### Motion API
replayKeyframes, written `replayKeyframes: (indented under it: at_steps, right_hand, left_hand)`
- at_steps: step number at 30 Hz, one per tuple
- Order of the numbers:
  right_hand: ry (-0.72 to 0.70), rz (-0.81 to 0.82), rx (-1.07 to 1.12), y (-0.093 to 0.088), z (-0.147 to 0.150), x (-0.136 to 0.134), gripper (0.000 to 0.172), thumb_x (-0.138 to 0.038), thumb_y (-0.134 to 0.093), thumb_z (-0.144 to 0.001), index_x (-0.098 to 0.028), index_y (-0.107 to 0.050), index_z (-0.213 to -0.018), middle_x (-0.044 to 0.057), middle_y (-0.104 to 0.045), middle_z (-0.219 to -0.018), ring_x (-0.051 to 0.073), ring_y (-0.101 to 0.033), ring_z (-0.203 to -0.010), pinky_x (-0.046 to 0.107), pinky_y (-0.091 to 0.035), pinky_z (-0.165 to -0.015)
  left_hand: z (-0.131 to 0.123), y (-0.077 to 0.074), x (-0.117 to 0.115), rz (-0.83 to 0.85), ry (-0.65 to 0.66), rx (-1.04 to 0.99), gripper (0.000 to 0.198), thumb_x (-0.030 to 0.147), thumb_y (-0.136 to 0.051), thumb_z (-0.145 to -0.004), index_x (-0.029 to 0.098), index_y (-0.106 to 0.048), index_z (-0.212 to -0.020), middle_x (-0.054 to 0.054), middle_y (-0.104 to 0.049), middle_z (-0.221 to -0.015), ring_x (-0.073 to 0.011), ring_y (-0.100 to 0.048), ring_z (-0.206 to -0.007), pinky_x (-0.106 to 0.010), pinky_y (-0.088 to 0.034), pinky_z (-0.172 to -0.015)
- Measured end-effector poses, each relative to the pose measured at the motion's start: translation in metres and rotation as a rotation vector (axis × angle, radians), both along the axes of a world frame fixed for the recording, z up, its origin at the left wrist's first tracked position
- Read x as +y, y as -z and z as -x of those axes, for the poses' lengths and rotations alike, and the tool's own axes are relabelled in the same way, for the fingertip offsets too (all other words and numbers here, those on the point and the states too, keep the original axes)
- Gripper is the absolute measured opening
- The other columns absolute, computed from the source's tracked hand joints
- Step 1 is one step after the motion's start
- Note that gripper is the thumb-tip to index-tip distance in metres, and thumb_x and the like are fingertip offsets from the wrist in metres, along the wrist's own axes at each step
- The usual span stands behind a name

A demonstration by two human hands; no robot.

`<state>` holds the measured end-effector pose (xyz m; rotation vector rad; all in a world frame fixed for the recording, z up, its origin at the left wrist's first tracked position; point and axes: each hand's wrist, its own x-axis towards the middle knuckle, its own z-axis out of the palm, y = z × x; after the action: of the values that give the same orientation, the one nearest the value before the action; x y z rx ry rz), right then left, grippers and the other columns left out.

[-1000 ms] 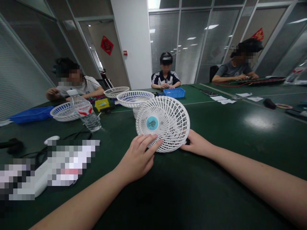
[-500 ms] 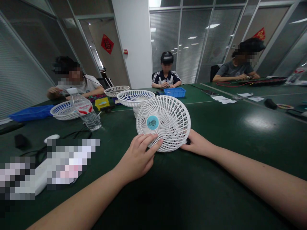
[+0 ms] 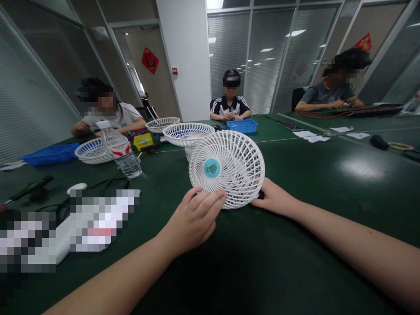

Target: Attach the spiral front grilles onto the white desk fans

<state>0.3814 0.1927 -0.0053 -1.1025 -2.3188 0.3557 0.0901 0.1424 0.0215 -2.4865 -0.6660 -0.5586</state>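
A round white plastic basket (image 3: 241, 170) with a blue round sticker (image 3: 212, 168) on its base is tipped up on edge, its underside toward me. My left hand (image 3: 200, 216) has its fingers laid over the lower left of the basket, pressed against the lattice. At the lower right rim, my right hand (image 3: 274, 197) holds the basket from the side; its fingertips are hidden behind the lattice. A small black piece (image 3: 261, 194) shows between the right hand and the rim; I cannot tell what it is. Behind the held basket stands another white basket (image 3: 188, 134), resting on something white.
A water bottle (image 3: 122, 151) leans at the left, near a white basket (image 3: 92, 152) and a blue bag-like item (image 3: 49, 154). Farther off are a yellow box (image 3: 143, 141), a blue bin (image 3: 242, 126) and papers (image 3: 305, 134). Three people sit around the green table (image 3: 315, 175).
My left fingers have slid slightly right along the lower lattice and straightened a little. The view has shifted left, bringing a dark-handled tool into sight at the left. The basket keeps nearly the same tilt.
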Motion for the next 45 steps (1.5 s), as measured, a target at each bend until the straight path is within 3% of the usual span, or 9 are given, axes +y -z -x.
replayKeyframes:
  at_steps: [10,16,36,45]
  right_hand:
    - [0.017,-0.002,-0.017,0.001,0.0,0.0,0.044,-0.038,-0.063,-0.082,-0.022,-0.058,-0.123,0.006,-0.055,-0.129,0.023,-0.054,-0.11,0.045,-0.038,-0.106]
    - [0.015,-0.014,-0.007,0.001,0.0,0.0,0.046,-0.039,-0.063,-0.083,-0.022,-0.058,-0.125,0.007,-0.056,-0.126,0.024,-0.054,-0.111,0.046,-0.038,-0.106]
    - [0.003,-0.037,-0.007,0.001,0.0,0.0,0.045,-0.038,-0.063,-0.083,-0.023,-0.058,-0.125,0.006,-0.057,-0.126,0.024,-0.054,-0.112,0.046,-0.038,-0.106]
    - [0.0,-0.018,0.002,-0.001,0.001,0.001,0.041,-0.037,-0.064,-0.082,-0.022,-0.06,-0.119,0.006,-0.059,-0.121,0.024,-0.055,-0.11,0.046,-0.04,-0.104]
  left_hand:
    - [-0.001,-0.003,-0.002,-0.047,0.021,0.025,0.043,0.02,-0.049,-0.09,0.009,-0.053,-0.131,-0.008,-0.055,-0.136,-0.0221,-0.047,-0.106,-0.044,-0.035,-0.101]
    - [-0.002,-0.003,-0.003,-0.038,0.015,0.059,0.046,0.022,-0.05,-0.09,0.004,-0.049,-0.133,-0.011,-0.054,-0.135,-0.0218,-0.048,-0.105,-0.045,-0.036,-0.099]
    - [-0.007,-0.007,-0.005,-0.033,0.013,0.094,0.035,0.023,-0.045,-0.093,0.008,-0.059,-0.122,-0.009,-0.056,-0.135,-0.0199,-0.051,-0.101,-0.044,-0.036,-0.097]
    - [-0.007,-0.012,-0.007,0.072,-0.035,0.152,0.042,0.021,-0.044,-0.092,0.005,-0.053,-0.13,-0.014,-0.051,-0.139,-0.0209,-0.058,-0.1,-0.037,-0.047,-0.084]
